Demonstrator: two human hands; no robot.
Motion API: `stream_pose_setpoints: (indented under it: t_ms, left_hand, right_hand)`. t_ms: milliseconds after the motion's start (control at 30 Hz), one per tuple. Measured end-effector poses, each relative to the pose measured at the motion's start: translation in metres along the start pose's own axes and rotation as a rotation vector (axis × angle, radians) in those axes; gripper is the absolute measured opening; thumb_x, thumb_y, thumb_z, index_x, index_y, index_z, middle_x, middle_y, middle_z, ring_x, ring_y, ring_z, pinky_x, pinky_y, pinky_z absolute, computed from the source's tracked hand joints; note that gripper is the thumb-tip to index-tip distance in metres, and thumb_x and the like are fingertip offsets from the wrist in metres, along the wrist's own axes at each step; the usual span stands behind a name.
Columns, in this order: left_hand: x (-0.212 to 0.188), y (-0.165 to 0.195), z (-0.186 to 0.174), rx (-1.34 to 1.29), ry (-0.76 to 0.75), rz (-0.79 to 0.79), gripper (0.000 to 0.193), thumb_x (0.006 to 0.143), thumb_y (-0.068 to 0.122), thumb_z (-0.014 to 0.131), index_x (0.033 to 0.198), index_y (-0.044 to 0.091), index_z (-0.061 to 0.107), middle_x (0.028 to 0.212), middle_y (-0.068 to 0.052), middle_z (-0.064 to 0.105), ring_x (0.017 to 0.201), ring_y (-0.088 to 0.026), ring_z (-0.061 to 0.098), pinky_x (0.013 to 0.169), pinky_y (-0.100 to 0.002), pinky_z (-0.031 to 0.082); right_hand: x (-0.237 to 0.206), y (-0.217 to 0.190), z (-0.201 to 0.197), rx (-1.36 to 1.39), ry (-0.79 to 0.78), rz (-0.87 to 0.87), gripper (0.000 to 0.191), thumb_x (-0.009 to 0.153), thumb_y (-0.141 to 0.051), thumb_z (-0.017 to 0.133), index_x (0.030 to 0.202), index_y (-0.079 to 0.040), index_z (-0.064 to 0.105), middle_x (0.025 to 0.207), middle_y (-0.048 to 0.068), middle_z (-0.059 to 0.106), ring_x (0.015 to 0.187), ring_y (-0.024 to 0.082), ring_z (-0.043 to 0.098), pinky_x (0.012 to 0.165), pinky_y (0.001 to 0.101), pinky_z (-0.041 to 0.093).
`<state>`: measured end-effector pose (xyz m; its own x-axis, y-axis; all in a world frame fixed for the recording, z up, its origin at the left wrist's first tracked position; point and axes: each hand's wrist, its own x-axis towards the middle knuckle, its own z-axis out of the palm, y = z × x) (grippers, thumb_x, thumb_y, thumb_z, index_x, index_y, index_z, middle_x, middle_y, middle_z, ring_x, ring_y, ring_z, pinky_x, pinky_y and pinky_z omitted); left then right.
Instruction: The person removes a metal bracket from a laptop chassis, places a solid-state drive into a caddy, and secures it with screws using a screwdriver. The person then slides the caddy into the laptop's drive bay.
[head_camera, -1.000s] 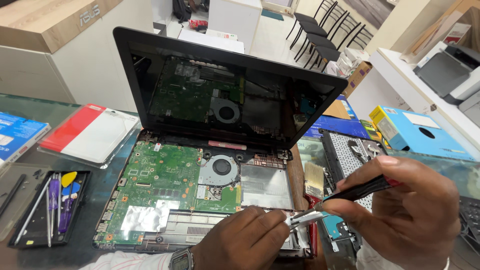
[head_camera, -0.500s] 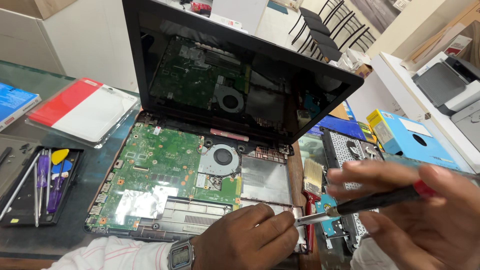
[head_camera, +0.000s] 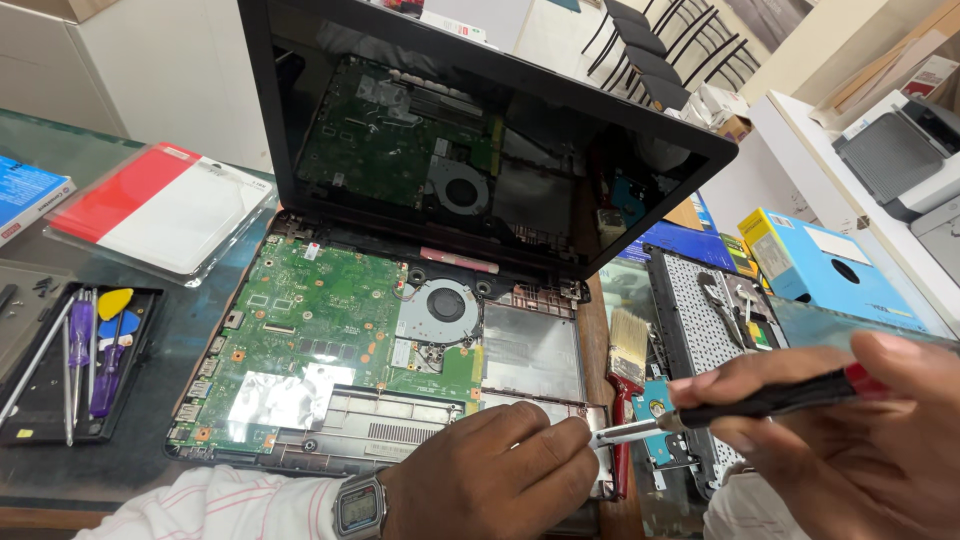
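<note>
Closer now, both hands have shifted right along the opened laptop (head_camera: 400, 340), its glossy black lid over a green board. Left hand (head_camera: 490, 480) presses curled fingers on the front edge; right hand (head_camera: 850, 450) grips a black-handled screwdriver (head_camera: 740, 405), steel tip there.

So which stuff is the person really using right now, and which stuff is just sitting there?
In use:
- left hand, resting on the open laptop at its front right corner
- right hand, holding the screwdriver, tip by the left fingers

Just lying about:
- tool tray
- red and white packet
- brush
- blue and yellow box
- detached keyboard
</note>
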<state>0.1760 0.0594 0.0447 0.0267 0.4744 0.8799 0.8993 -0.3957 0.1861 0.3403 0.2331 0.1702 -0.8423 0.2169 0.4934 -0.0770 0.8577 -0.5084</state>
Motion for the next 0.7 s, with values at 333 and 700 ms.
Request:
stream_pose_setpoints:
  t_ms: [333,700]
  left_hand:
    - [0.000,0.004,0.002,-0.027,0.020,-0.069,0.021,0.091,0.011,0.071,0.108,-0.001,0.067,0.117,-0.016,0.069,0.094,-0.024,0.070,0.081,-0.037,0.061]
    - [-0.001,0.002,0.001,-0.049,0.007,-0.062,0.024,0.091,0.013,0.071,0.111,-0.001,0.068,0.116,-0.015,0.069,0.094,-0.024,0.069,0.078,-0.037,0.060]
  right_hand:
    - [-0.012,0.001,0.003,0.187,0.052,0.043,0.057,0.089,0.001,0.059,0.138,-0.008,0.031,0.113,0.021,0.071,0.102,0.031,0.078,0.093,0.0422,0.063]
    - [0.002,-0.004,0.007,0.312,0.071,-0.035,0.059,0.094,-0.008,0.067,0.147,-0.007,0.041,0.114,0.011,0.070,0.103,0.018,0.079,0.094,0.0360,0.063]
